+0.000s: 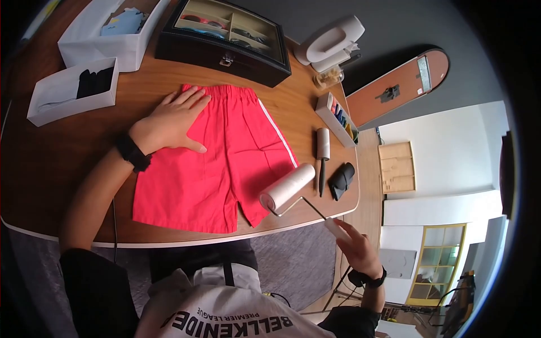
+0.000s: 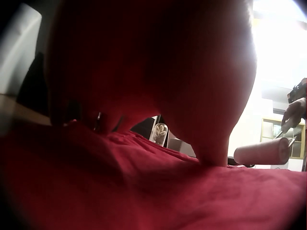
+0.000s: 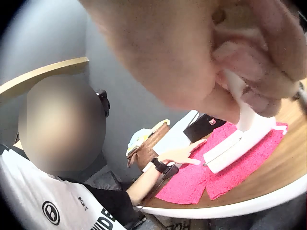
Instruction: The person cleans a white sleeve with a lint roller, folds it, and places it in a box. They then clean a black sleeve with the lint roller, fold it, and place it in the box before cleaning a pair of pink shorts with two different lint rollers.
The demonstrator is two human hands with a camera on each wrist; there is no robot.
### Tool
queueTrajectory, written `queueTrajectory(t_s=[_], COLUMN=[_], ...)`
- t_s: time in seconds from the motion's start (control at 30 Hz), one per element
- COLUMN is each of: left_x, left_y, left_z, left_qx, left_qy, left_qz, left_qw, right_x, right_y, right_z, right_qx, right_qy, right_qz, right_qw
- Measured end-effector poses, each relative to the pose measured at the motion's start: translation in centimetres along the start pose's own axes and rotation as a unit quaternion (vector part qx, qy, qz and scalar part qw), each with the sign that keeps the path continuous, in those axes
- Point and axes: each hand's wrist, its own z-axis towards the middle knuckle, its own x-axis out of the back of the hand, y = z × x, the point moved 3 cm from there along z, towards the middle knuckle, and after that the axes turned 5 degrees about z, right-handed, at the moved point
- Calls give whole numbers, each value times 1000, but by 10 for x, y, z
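Red shorts (image 1: 197,174) with a white side stripe lie spread on the wooden table, waistband toward the back. The left hand (image 1: 172,124) rests on their upper left part with fingers spread; in the left wrist view the same hand (image 2: 153,72) looms dark over the red cloth (image 2: 144,191). The right hand (image 1: 359,250) grips the white handle of a lint roller (image 1: 288,186), whose roll is over the lower right edge of the shorts; contact cannot be told. In the right wrist view the right hand (image 3: 249,62) curls round the handle, the roller (image 3: 240,143) beyond it.
A second roller (image 1: 323,145) and a black folded item (image 1: 341,181) lie right of the shorts. Behind are a glasses case (image 1: 222,59), a white box with dark cloth (image 1: 42,107), a larger white box (image 1: 132,53) and a box of colourful items (image 1: 324,110).
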Motion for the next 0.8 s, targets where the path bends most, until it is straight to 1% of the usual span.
queueTrajectory(t_s=[0.03,0.1,0.23,0.27,0.3,0.43,0.5,0.53,0.6,0.63,0.7,0.77,0.8], left_x=[0,-1,-3,-2,-2,0,-1,-4,-5,-4,-5,-8,-7], left_y=[0,-1,-2,-3,-4,-6,-9,-13,-15,-14,-14,-16,-15], left_z=[0,0,-2,-3,-3,-3,0,2,4,4,2,1,0], left_qx=[0,1,36,53,57,46,44,44,45,45,48,71,71], left_qy=[-5,-7,5,3,3,-13,-20,-15,-11,-19,-29,7,6], left_qz=[-2,-2,24,35,36,29,33,18,2,16,32,42,43], left_qw=[1000,1000,999,998,998,998,998,999,999,999,998,997,997], right_x=[-2,-8,-18,-20,-21,-23,-26,-29,-33,-33,-34,-37,-38], right_y=[-3,-14,-24,-27,-30,-31,-30,-28,-38,-43,-49,-49,-49], right_z=[6,25,64,72,81,111,130,141,160,165,175,188,193], right_qx=[1,63,87,76,66,92,143,143,282,283,173,185,196], right_qy=[1,30,28,17,6,9,30,30,68,66,44,49,56], right_qz=[-2,10,3,-11,-25,-10,-4,-4,12,14,24,25,25], right_qw=[1000,998,996,997,998,996,989,989,957,957,984,981,979])
